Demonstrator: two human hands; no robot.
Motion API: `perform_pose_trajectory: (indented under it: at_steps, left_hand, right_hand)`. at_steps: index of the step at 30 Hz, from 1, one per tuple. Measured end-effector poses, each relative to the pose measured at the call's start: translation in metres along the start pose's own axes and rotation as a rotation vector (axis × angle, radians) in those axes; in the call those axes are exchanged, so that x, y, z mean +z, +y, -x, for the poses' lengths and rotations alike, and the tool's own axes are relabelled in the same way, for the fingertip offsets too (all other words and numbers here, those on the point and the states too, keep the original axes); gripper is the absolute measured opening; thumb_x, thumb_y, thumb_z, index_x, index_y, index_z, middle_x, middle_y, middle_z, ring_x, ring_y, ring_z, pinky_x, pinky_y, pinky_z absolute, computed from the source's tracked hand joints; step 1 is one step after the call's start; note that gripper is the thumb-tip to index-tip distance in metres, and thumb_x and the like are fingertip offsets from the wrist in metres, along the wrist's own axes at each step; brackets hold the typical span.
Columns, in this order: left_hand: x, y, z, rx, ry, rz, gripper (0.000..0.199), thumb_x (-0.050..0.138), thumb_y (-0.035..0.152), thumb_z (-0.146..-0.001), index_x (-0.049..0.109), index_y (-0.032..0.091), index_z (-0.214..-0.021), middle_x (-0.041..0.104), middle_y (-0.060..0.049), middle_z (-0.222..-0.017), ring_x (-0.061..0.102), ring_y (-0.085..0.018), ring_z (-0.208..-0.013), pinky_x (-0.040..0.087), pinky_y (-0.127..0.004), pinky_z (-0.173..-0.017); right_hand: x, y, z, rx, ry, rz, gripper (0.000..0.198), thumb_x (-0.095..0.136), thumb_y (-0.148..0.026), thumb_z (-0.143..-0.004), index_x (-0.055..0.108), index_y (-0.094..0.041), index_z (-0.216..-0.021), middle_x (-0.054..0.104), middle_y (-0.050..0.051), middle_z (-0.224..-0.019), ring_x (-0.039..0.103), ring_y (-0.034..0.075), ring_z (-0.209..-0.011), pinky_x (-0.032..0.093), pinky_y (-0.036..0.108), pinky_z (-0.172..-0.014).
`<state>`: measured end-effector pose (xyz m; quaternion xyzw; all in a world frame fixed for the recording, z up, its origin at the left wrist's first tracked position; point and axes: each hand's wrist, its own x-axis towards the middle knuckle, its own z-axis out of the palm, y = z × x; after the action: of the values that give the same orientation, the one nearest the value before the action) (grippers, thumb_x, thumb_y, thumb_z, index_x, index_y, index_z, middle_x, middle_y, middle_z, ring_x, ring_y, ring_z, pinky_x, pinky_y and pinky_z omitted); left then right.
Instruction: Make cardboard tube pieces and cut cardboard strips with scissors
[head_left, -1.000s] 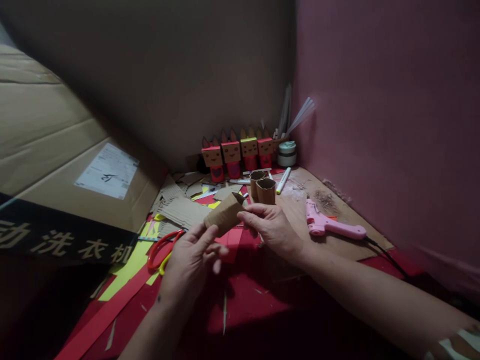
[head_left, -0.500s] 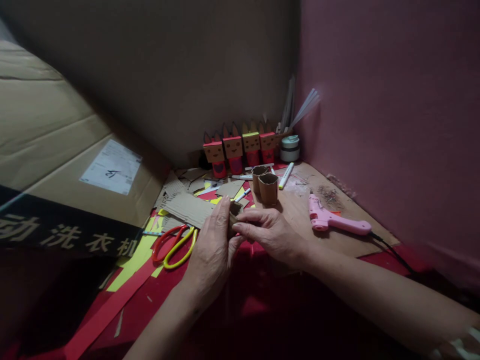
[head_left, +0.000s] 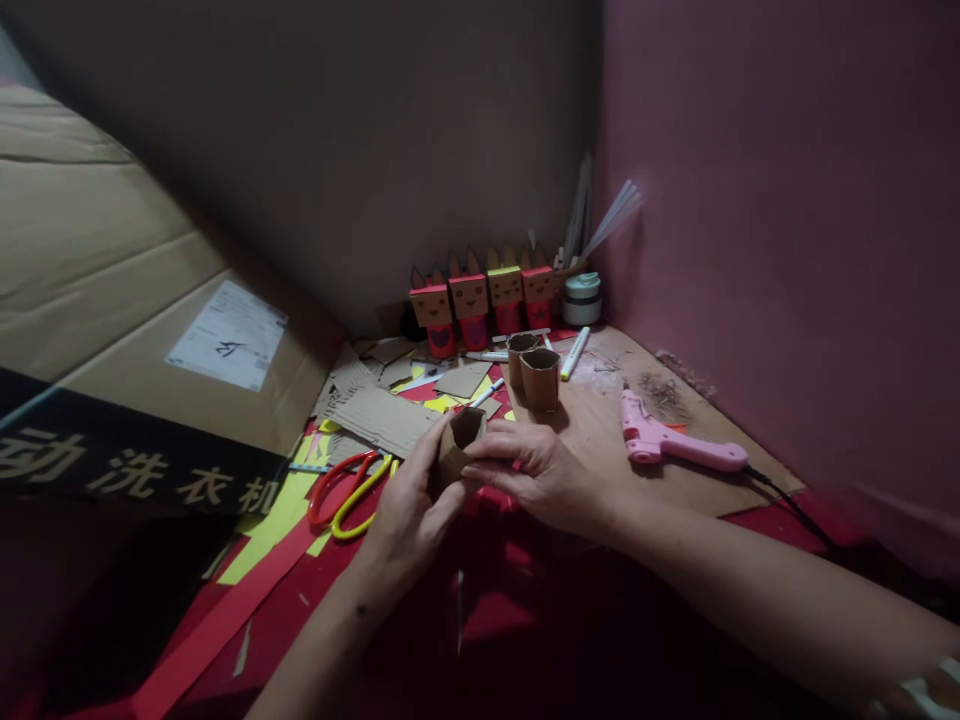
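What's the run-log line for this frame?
left hand: holding cardboard tube | right hand: touching same tube near open end | nearby: two cardboard tubes upright, pink glue gun lying on board

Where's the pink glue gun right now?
In the head view, the pink glue gun lies on the brown board, right of the right hand.

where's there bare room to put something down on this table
The brown board has a bare patch between the standing cardboard tubes and the pink glue gun. The dim red surface between the forearms looks mostly free, bar a thin scrap. Around the scissors it's crowded with cardboard scraps and yellow paper.
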<state>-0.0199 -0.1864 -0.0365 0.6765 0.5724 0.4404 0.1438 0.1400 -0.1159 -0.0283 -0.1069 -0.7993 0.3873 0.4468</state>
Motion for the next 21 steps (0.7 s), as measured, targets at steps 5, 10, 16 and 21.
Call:
perform_pose_trajectory:
  at_steps: [5, 10, 16, 21]
  left_hand:
    - [0.008, 0.002, 0.006, -0.052, 0.147, 0.129, 0.066, 0.06, 0.039, -0.082, 0.033, 0.02, -0.14, 0.045, -0.013, -0.141, 0.043, -0.027, -0.129, 0.034, -0.043, -0.109]
    - [0.019, 0.007, 0.009, 0.106, 0.115, 0.256, 0.063, 0.049, 0.05, -0.086, 0.035, 0.021, -0.14, 0.047, -0.012, -0.14, 0.046, -0.027, -0.127, 0.038, -0.04, -0.106]
    - [0.018, 0.008, 0.006, 0.079, 0.07, 0.195, 0.064, 0.062, 0.038, -0.081, 0.036, 0.024, -0.138, 0.047, -0.011, -0.138, 0.047, -0.028, -0.125, 0.039, -0.041, -0.105]
    - [-0.007, 0.011, 0.007, 0.054, -0.033, 0.165, 0.079, 0.066, 0.027, -0.079, 0.021, 0.035, -0.144, 0.038, -0.005, -0.146, 0.036, -0.024, -0.133, 0.034, -0.038, -0.108]
  right_hand:
    - [0.001, -0.003, 0.004, 0.13, 0.155, 0.085, 0.05, 0.073, -0.031, -0.072, 0.05, -0.02, -0.115, 0.059, 0.005, -0.099, 0.057, 0.018, -0.089, 0.049, 0.036, -0.083]
    - [0.004, -0.013, -0.002, 0.332, 0.007, -0.154, 0.064, 0.081, -0.03, -0.06, 0.048, -0.021, -0.114, 0.058, 0.006, -0.108, 0.056, 0.023, -0.103, 0.047, 0.041, -0.09]
    - [0.009, -0.013, -0.004, 0.339, 0.024, -0.244, 0.051, 0.077, -0.022, -0.063, 0.05, -0.02, -0.106, 0.06, 0.002, -0.099, 0.058, 0.018, -0.094, 0.049, 0.035, -0.083]
    - [0.005, -0.005, -0.002, 0.314, 0.032, -0.252, 0.046, 0.072, -0.028, -0.071, 0.051, -0.021, -0.111, 0.061, 0.001, -0.099, 0.058, 0.016, -0.092, 0.048, 0.032, -0.083]
